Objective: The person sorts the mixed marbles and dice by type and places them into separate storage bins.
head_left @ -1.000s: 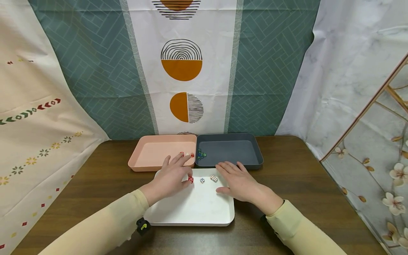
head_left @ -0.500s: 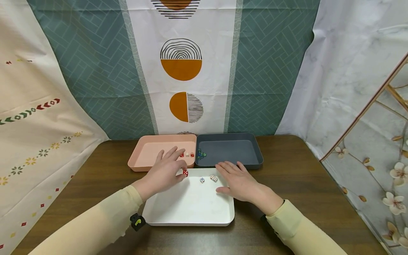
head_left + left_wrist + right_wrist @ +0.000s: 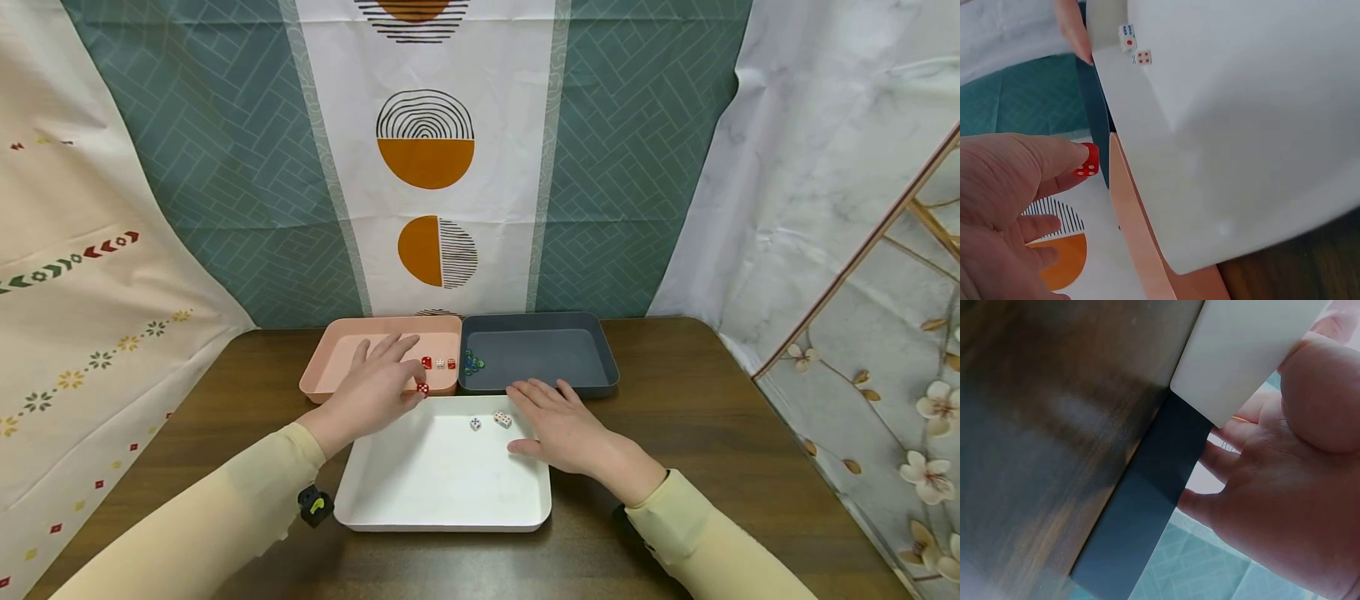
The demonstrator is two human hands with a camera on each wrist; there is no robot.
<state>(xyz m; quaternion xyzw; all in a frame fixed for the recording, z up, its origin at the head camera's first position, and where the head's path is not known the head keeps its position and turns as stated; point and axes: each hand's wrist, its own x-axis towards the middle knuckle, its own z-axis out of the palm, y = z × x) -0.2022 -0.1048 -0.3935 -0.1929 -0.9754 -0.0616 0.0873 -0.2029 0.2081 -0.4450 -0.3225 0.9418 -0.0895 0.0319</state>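
Note:
A red die (image 3: pixel 423 389) with white pips is pinched between thumb and forefinger of my left hand (image 3: pixel 367 392), which hovers at the border of the pink tray (image 3: pixel 360 342) and the white tray (image 3: pixel 442 492). The left wrist view shows the same red die (image 3: pixel 1089 160) at the fingertips. Over the right rim of the white tray lies my right hand (image 3: pixel 562 433), fingers straight, holding nothing. White dice (image 3: pixel 503 419) sit in the white tray beside it, with one more white die (image 3: pixel 476 424) to their left.
Inside the pink tray, a red die (image 3: pixel 427 362), a white die (image 3: pixel 440 364) and another red die (image 3: pixel 452 364) stand in a row. Small green and blue pieces (image 3: pixel 472 362) are grouped in the dark grey tray (image 3: pixel 547 350). Everything rests on a brown wooden table (image 3: pixel 675 400).
My left hand has carried the red die from the white tray up and left toward the pink tray. The right hand has stayed in place.

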